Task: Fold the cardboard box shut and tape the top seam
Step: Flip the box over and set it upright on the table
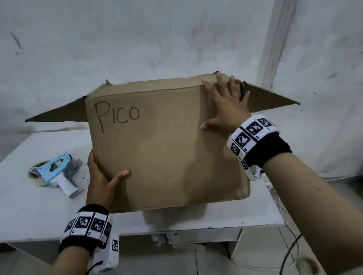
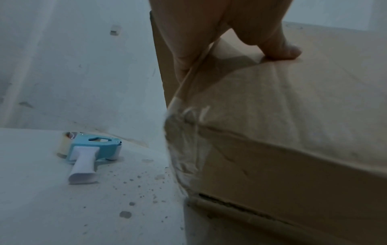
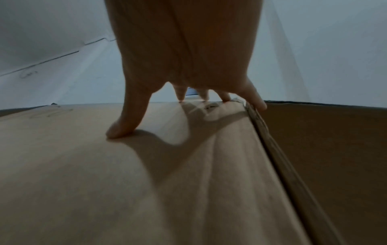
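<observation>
A brown cardboard box (image 1: pixel 166 149) with "Pico" written on it stands on the white table (image 1: pixel 19 202), its broad face turned toward me. Two side flaps stick out, one on the left (image 1: pixel 63 113) and one on the right (image 1: pixel 268 99). My left hand (image 1: pixel 102 179) grips the box's lower left edge, thumb (image 2: pixel 286 48) on the face and fingers round the side. My right hand (image 1: pixel 225 106) presses flat on the upper right corner of the face (image 3: pixel 125 182), fingers spread and straight. A blue and white tape dispenser (image 1: pixel 56 172) lies on the table left of the box.
A scuffed white wall (image 1: pixel 169 30) stands close behind the box. The table's front edge (image 1: pixel 182 229) runs just below the box, with a drawer and cables (image 1: pixel 287 256) beneath. Bare tabletop lies around the tape dispenser (image 2: pixel 90 149).
</observation>
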A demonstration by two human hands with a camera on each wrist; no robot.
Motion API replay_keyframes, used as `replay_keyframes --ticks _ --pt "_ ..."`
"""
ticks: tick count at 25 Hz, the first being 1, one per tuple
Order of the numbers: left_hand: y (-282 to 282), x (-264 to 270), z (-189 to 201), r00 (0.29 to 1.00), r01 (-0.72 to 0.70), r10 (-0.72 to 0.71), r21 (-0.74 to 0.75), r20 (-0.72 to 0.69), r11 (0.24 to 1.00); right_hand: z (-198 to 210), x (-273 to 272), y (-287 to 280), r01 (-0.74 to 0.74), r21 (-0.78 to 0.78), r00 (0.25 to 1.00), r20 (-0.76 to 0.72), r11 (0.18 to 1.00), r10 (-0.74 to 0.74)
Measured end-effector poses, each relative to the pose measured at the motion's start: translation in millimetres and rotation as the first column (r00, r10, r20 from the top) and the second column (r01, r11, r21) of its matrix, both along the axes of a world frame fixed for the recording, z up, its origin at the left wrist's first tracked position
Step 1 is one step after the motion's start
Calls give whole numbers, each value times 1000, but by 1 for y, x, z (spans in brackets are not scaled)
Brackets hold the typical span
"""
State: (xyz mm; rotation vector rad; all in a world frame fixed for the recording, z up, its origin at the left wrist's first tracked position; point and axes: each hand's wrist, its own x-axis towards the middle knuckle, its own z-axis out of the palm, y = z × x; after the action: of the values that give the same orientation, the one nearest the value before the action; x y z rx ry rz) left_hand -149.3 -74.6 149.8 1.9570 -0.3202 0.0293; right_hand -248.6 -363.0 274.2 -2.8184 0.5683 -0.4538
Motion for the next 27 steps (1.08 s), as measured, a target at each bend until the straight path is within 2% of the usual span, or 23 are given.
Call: replay_keyframes --ticks 6,10,12,15,17,21,27 --pt "-5 7 -6 999 17 -14 82 -36 996 -17 -6 7 81 -46 996 45 996 -79" --pt "-28 6 11 998 -16 26 145 -64 989 -39 -5 18 137 -54 990 31 989 -135" --pt "-42 8 30 998 -43 47 92 -37 995 -52 -2 24 166 -62 986 7 984 -166" --pt "-56 13 46 995 -94 90 -73 -51 993 -73 -2 29 203 -66 979 -19 977 -205" --pt "-59 13 45 995 -57 52 -58 -81 997 -84 -3 29 212 -41 977 -20 976 -213" --pt "-60 15 26 990 65 -55 70 -133 995 -106 0 28 183 -49 980 -65 982 -186" --pt "-67 48 17 995 91 -87 99 -45 991 -119 23 23 195 -52 980 -19 979 -196"
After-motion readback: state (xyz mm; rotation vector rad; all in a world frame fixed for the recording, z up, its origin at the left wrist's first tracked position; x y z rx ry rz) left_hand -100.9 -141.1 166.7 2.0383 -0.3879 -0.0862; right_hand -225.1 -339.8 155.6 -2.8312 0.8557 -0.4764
